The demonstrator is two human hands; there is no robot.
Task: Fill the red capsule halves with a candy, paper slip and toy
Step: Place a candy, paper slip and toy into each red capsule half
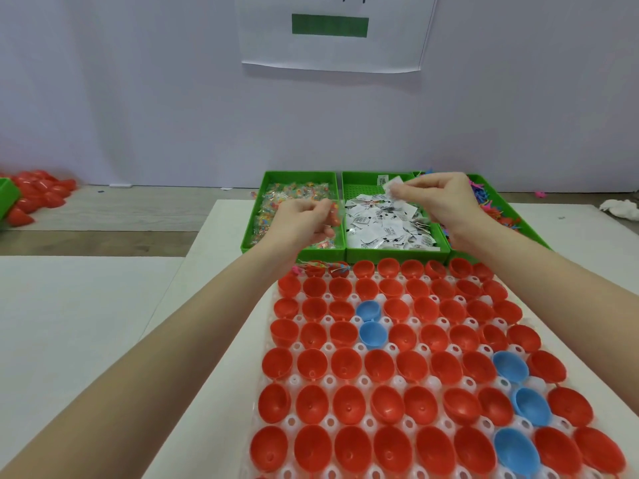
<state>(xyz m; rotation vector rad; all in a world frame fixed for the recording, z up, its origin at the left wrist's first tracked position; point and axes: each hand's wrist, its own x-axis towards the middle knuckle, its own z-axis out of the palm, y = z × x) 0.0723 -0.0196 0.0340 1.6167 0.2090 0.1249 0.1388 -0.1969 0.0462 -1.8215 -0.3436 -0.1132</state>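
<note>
A wood-grain tabletop [103, 216] runs to a plain pale wall [138, 98], and white sheets [69, 305] cover most of its near part. At the far left lies a heap of red shells [38, 195] beside the corner of a green bin [7, 198]. On the wall hangs a white paper [332, 50] with a green bar.

Three green trays stand side by side at the back of the white sheet. The left tray [266, 188] holds clear-wrapped candies [276, 202], the middle tray [349, 188] holds folded white slips [380, 226], and the right tray [532, 233] holds small coloured toys [484, 202], mostly hidden behind the wrist.

The left hand [304, 219] hovers over the candy tray, its fingers curled and pinching a wrapped candy [333, 216] with red in it. The right hand [439, 198] is over the slip tray, thumb and fingers pinching a white slip [394, 188].

Just in front of the trays lies a clear moulded holder [328, 380] with rows of red halves [349, 406], open sides up and glossy, each with a small dot at the bottom. Nearly all look empty; two at the back left corner hold something colourful [339, 269]. A few blue halves [371, 331] sit among them, two near the middle left and three toward the right.
</note>
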